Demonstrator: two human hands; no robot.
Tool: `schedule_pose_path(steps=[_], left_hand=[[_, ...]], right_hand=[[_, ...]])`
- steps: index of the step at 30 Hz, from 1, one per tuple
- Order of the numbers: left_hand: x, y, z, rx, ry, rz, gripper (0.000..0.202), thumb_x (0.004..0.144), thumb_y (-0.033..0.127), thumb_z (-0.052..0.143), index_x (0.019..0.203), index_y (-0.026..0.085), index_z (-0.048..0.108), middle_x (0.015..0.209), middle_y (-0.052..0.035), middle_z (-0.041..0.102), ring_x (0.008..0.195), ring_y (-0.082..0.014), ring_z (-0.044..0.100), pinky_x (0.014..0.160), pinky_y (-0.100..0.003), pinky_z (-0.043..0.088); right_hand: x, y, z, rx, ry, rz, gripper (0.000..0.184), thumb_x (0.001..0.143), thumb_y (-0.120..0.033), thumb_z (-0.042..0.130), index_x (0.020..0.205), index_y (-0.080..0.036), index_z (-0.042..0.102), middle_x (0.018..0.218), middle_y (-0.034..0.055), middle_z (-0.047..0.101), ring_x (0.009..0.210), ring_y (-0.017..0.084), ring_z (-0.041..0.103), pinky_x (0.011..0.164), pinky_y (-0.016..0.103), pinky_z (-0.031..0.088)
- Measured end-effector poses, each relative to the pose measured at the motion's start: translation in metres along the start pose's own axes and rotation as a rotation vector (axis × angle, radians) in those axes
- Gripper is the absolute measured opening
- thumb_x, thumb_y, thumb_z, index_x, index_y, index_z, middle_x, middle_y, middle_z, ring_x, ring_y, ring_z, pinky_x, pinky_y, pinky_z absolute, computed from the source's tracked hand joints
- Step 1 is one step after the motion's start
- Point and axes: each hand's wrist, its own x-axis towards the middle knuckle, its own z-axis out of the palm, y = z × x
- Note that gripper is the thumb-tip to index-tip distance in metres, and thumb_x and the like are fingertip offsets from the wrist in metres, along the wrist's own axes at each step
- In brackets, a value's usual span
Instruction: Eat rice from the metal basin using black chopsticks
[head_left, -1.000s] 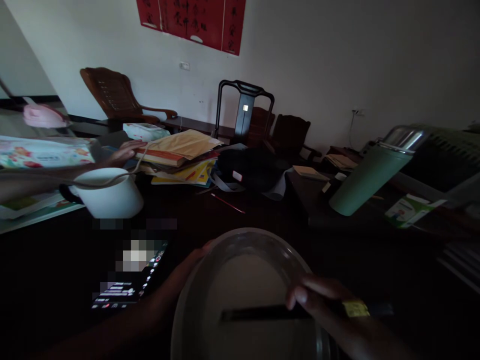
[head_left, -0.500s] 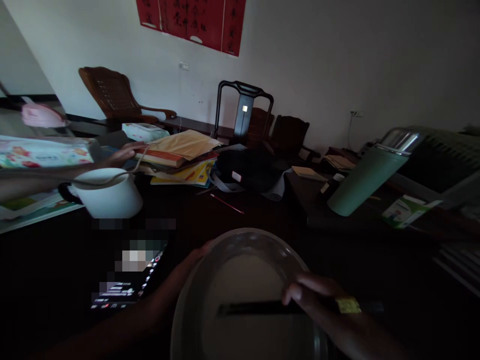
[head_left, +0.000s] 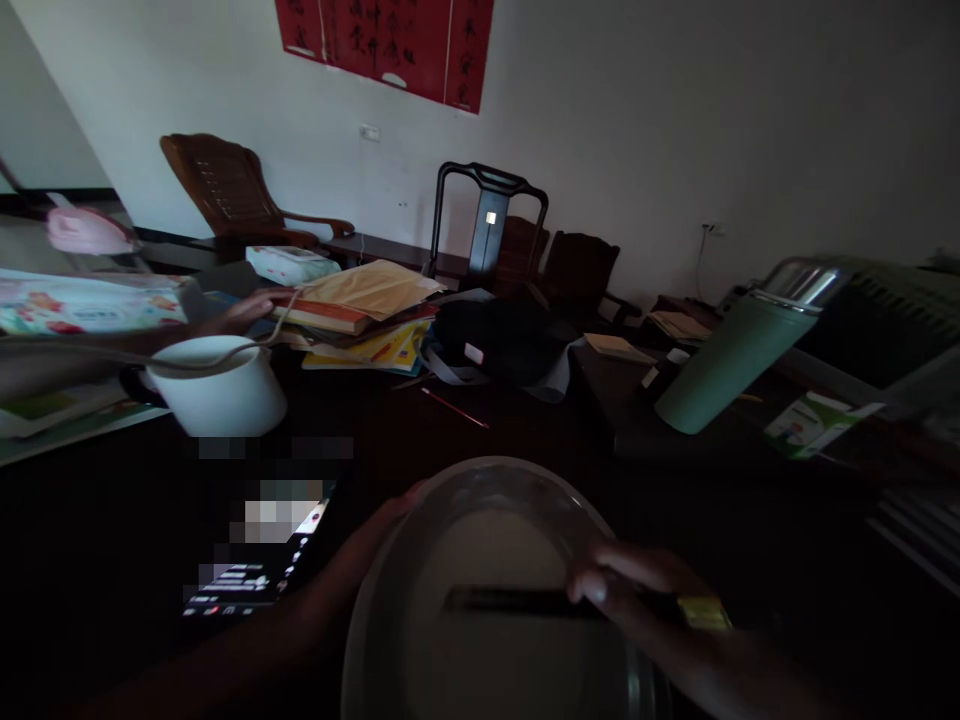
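A pale round bowl (head_left: 375,590) stands at the bottom centre, holding something whitish; what it is cannot be made out in the dim light. My left hand (head_left: 390,510) wraps the bowl's outer left side, its fingers mostly hidden behind the rim. Over the bowl's right edge, my right hand (head_left: 630,585) is closed on dark chopsticks (head_left: 517,601) with a gold band near the back end. The chopsticks lie almost level across the bowl, their tips pointing left. Whether the tips touch the contents is unclear.
Left of the bowl lies a lit phone (head_left: 262,560), with a white mug (head_left: 221,390) holding a spoon behind it. Another person's hand (head_left: 251,310) rests by stacked books (head_left: 337,315). A red pen (head_left: 454,408), black bag (head_left: 502,340) and green flask (head_left: 739,360) are farther back.
The chopsticks have shifted slightly up and to the right over the bowl with my right hand. My left hand and the bowl stay nearly in place.
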Motion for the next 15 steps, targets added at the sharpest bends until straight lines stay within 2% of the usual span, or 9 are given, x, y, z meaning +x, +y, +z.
schedule_pose_path(steps=[3,5,7,9,10,12,15], left_hand=[[-0.003,0.004,0.003,0.007,0.004,0.015,0.045,0.094,0.047,0.054,0.129,0.021,0.064,0.115,-0.0096,0.071,0.119,-0.0326,0.057,0.106,-0.044,0.040],[-0.005,0.007,0.004,0.007,0.015,0.020,0.044,0.094,0.047,0.054,0.129,0.023,0.064,0.118,-0.0089,0.070,0.120,-0.0320,0.057,0.105,-0.043,0.042],[-0.005,0.007,0.005,0.003,0.031,0.016,0.045,0.094,0.048,0.054,0.129,0.023,0.064,0.119,-0.0094,0.069,0.119,-0.0324,0.057,0.103,-0.044,0.043],[-0.004,0.005,0.004,-0.001,0.045,0.015,0.044,0.094,0.048,0.054,0.128,0.022,0.065,0.117,-0.0095,0.070,0.119,-0.0321,0.058,0.104,-0.043,0.042],[-0.003,0.003,0.003,-0.003,0.047,0.013,0.045,0.094,0.048,0.053,0.128,0.022,0.065,0.116,-0.0096,0.070,0.118,-0.0321,0.058,0.104,-0.043,0.042],[-0.001,0.000,0.002,-0.001,0.041,0.001,0.046,0.094,0.050,0.052,0.125,0.020,0.067,0.111,-0.0106,0.072,0.115,-0.0336,0.060,0.103,-0.045,0.043],[0.000,-0.001,0.001,0.011,0.009,0.000,0.047,0.093,0.052,0.051,0.119,0.018,0.071,0.107,-0.0117,0.073,0.110,-0.0360,0.062,0.101,-0.049,0.045]], right_hand=[[0.005,0.005,-0.003,0.052,0.149,0.102,0.064,0.067,-0.082,0.056,0.102,-0.033,0.075,0.113,0.0086,0.074,0.106,0.035,0.069,0.086,0.045,0.060],[0.004,0.010,-0.013,0.102,0.185,0.105,0.060,0.065,-0.081,0.059,0.094,-0.031,0.077,0.103,0.0098,0.077,0.096,0.035,0.072,0.079,0.042,0.063],[-0.001,0.013,-0.020,0.117,0.043,0.041,0.045,0.075,-0.072,0.060,0.085,-0.032,0.077,0.093,0.0066,0.078,0.088,0.030,0.074,0.074,0.036,0.064],[-0.005,0.012,-0.019,0.111,-0.149,-0.009,0.035,0.085,-0.062,0.057,0.085,-0.033,0.076,0.092,0.0030,0.078,0.088,0.025,0.074,0.075,0.031,0.062],[-0.005,0.009,-0.016,0.115,-0.197,-0.027,0.033,0.088,-0.060,0.056,0.086,-0.033,0.075,0.093,0.0021,0.077,0.090,0.024,0.073,0.076,0.030,0.061],[0.003,-0.001,-0.008,0.131,-0.199,-0.090,0.035,0.090,-0.060,0.053,0.088,-0.032,0.074,0.095,0.0021,0.075,0.091,0.023,0.071,0.076,0.030,0.057],[0.033,-0.018,-0.006,0.171,-0.208,-0.251,0.035,0.095,-0.050,0.049,0.079,-0.025,0.068,0.084,0.0007,0.069,0.087,0.019,0.066,0.080,0.030,0.049]])
